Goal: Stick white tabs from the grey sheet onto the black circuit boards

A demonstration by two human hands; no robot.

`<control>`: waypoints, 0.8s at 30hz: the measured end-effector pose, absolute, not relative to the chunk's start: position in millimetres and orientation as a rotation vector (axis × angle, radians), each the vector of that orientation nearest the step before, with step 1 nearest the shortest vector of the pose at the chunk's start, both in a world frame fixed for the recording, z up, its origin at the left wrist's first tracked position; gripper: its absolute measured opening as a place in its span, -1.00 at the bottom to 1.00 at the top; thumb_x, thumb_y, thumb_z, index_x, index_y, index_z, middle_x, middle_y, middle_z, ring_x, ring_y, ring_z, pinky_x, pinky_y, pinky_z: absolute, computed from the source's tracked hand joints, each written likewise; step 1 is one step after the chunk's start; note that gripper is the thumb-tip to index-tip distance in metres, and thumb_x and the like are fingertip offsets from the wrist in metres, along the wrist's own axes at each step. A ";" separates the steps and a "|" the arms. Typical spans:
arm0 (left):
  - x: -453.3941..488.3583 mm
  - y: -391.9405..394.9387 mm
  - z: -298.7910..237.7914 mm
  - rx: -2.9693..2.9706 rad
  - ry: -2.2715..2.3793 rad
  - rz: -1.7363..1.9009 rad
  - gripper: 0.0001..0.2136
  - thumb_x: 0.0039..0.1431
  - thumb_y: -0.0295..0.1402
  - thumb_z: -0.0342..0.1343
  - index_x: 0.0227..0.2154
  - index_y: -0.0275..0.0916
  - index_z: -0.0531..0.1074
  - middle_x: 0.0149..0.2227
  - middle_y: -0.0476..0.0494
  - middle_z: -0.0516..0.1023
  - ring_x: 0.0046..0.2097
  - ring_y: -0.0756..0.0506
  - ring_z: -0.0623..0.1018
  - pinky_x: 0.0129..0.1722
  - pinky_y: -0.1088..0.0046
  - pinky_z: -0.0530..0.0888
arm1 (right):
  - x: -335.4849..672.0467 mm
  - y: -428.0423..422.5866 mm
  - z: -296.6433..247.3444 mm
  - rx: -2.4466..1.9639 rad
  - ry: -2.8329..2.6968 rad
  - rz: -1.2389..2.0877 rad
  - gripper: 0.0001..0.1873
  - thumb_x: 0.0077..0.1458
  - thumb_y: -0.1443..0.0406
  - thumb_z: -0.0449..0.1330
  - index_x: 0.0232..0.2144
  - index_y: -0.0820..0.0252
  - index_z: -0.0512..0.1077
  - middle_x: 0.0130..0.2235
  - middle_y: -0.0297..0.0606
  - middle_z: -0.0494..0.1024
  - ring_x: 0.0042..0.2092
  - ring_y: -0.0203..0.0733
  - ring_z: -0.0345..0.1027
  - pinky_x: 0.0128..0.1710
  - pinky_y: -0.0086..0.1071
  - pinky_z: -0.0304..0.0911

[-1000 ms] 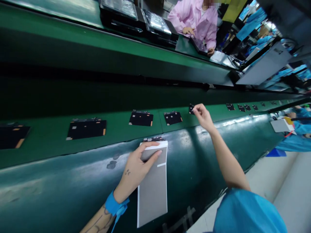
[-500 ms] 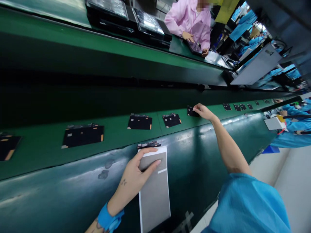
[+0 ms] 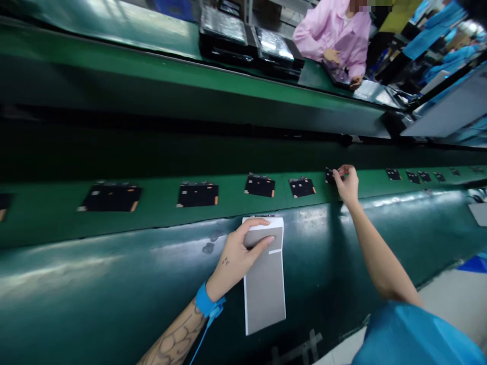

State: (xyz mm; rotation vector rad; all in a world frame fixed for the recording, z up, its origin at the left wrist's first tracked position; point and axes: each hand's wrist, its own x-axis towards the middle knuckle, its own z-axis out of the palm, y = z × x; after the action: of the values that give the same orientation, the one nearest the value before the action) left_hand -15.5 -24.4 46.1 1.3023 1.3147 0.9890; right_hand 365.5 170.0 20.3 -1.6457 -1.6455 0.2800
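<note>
My left hand (image 3: 243,253) rests on the top of a grey rectangular panel (image 3: 264,286) with a white border, thumb and fingers spread around its upper end, pressing it flat on the dark green ledge (image 3: 114,284). My right hand (image 3: 345,181) reaches out to the green conveyor belt (image 3: 228,205), its fingers pinched on a small black part (image 3: 329,176). More black parts lie in a row on the belt, among them one (image 3: 302,187) just left of my right hand and another (image 3: 260,185) above the panel.
A person in a pink coat (image 3: 337,35) works across the line by black trays (image 3: 247,38). People in blue sit at the far right. A grey panel (image 3: 445,111) juts out at the right. Several small black parts run on down the belt.
The view swung, shifting everything rightward in frame. My right hand lowered onto the belt and pinched the small black part. My left hand stayed on the grey panel.
</note>
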 end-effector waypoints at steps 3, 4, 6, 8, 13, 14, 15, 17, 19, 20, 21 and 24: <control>-29.6 -16.5 44.7 1.363 1.359 1.038 -0.81 0.32 -0.21 0.31 -0.08 -0.13 0.63 -0.03 -0.15 0.74 -0.02 -0.23 0.72 0.01 0.25 0.65 | 288.8 111.7 36.4 -1.344 -1.849 0.537 -0.84 0.38 0.12 0.24 -0.13 0.03 0.50 -0.13 -0.17 0.57 -0.11 -0.04 0.47 -0.15 -0.16 0.41; -34.8 -14.4 45.1 1.372 1.366 1.052 -0.82 0.33 -0.21 0.31 -0.09 -0.14 0.64 -0.04 -0.15 0.75 -0.01 -0.23 0.72 0.04 0.23 0.65 | 262.9 91.5 42.7 -1.237 -1.955 0.637 -0.87 0.38 0.15 0.26 -0.09 0.00 0.53 -0.10 -0.17 0.59 -0.10 -0.04 0.49 -0.14 -0.15 0.43; -44.1 -11.9 47.1 1.384 1.366 1.090 -0.82 0.34 -0.20 0.30 -0.12 -0.15 0.66 -0.06 -0.17 0.76 0.00 -0.23 0.72 0.09 0.21 0.64 | 217.5 58.1 52.4 -1.081 -2.034 0.802 -0.83 0.38 0.20 0.28 0.00 -0.05 0.56 -0.02 -0.16 0.64 -0.11 -0.05 0.52 -0.13 -0.12 0.48; -50.9 -11.3 49.4 1.388 1.365 1.128 -0.82 0.36 -0.21 0.28 -0.12 -0.16 0.67 -0.08 -0.17 0.76 0.00 -0.22 0.72 0.11 0.20 0.64 | 184.7 39.1 56.2 -1.022 -2.018 0.887 -0.79 0.38 0.23 0.29 0.03 -0.08 0.58 -0.03 -0.20 0.67 -0.18 -0.10 0.54 -0.16 -0.11 0.53; -59.1 -11.8 50.3 1.380 1.398 1.223 -0.80 0.28 -0.23 0.38 -0.08 -0.15 0.67 -0.08 -0.14 0.77 -0.04 -0.21 0.74 0.05 0.23 0.67 | 151.3 33.5 53.9 -1.066 -1.928 0.790 -0.86 0.39 0.24 0.29 -0.06 0.03 0.64 -0.17 -0.25 0.73 -0.24 -0.18 0.60 -0.18 -0.23 0.58; -60.1 -11.7 50.2 1.376 1.407 1.239 -0.78 0.27 -0.24 0.40 -0.07 -0.14 0.67 -0.07 -0.13 0.77 -0.03 -0.21 0.74 0.05 0.23 0.67 | 149.1 33.4 54.4 -1.059 -1.942 0.759 -0.86 0.40 0.26 0.29 -0.07 0.04 0.65 -0.16 -0.24 0.74 -0.21 -0.17 0.63 -0.16 -0.24 0.59; -60.9 -11.5 50.1 1.373 1.413 1.252 -0.78 0.27 -0.25 0.40 -0.06 -0.14 0.67 -0.05 -0.13 0.77 -0.01 -0.21 0.74 0.07 0.22 0.67 | 147.2 32.6 55.2 -1.043 -1.960 0.729 -0.86 0.40 0.28 0.29 -0.07 0.05 0.66 -0.15 -0.23 0.75 -0.19 -0.17 0.64 -0.14 -0.24 0.60; -62.3 -10.9 50.3 1.363 1.408 1.272 -0.78 0.28 -0.28 0.39 -0.04 -0.13 0.67 -0.04 -0.13 0.77 0.01 -0.21 0.73 0.10 0.21 0.66 | 144.1 29.1 57.5 -1.011 -1.988 0.675 -0.84 0.40 0.30 0.29 -0.03 0.05 0.66 -0.12 -0.22 0.76 -0.16 -0.16 0.65 -0.12 -0.23 0.62; -63.5 -10.3 50.9 1.346 1.392 1.287 -0.80 0.30 -0.29 0.37 -0.05 -0.14 0.67 -0.05 -0.13 0.77 0.01 -0.21 0.73 0.10 0.22 0.66 | 141.6 24.6 59.5 -0.999 -2.001 0.638 -0.81 0.39 0.30 0.30 0.00 0.04 0.65 -0.10 -0.20 0.76 -0.14 -0.14 0.66 -0.11 -0.21 0.63; -64.1 -9.9 51.4 1.342 1.381 1.290 -0.81 0.30 -0.30 0.37 -0.05 -0.15 0.67 -0.05 -0.13 0.77 0.01 -0.21 0.73 0.10 0.22 0.66 | 140.8 22.6 60.2 -1.003 -2.007 0.630 -0.80 0.40 0.30 0.30 0.01 0.03 0.65 -0.09 -0.19 0.76 -0.12 -0.13 0.66 -0.10 -0.20 0.63; -64.6 -9.6 52.0 1.345 1.367 1.290 -0.81 0.30 -0.31 0.37 -0.06 -0.15 0.67 -0.05 -0.12 0.77 0.01 -0.20 0.74 0.10 0.22 0.66 | 140.2 21.0 60.8 -1.012 -2.010 0.628 -0.80 0.40 0.30 0.29 0.02 0.03 0.65 -0.09 -0.19 0.75 -0.11 -0.13 0.67 -0.09 -0.20 0.64; -66.6 -8.9 55.4 1.412 1.318 1.274 -0.83 0.32 -0.33 0.36 -0.06 -0.14 0.68 -0.04 -0.11 0.77 0.01 -0.19 0.74 0.12 0.24 0.65 | 140.4 18.9 62.8 -1.035 -2.003 0.645 -0.81 0.42 0.31 0.26 -0.01 0.04 0.66 -0.10 -0.21 0.76 -0.11 -0.14 0.67 -0.09 -0.21 0.64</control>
State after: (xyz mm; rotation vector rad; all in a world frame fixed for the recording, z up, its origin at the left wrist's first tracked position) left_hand -66.6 -8.9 55.4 1.4125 1.3183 1.2743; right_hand 140.4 18.9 62.8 -1.0347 -2.0033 0.6448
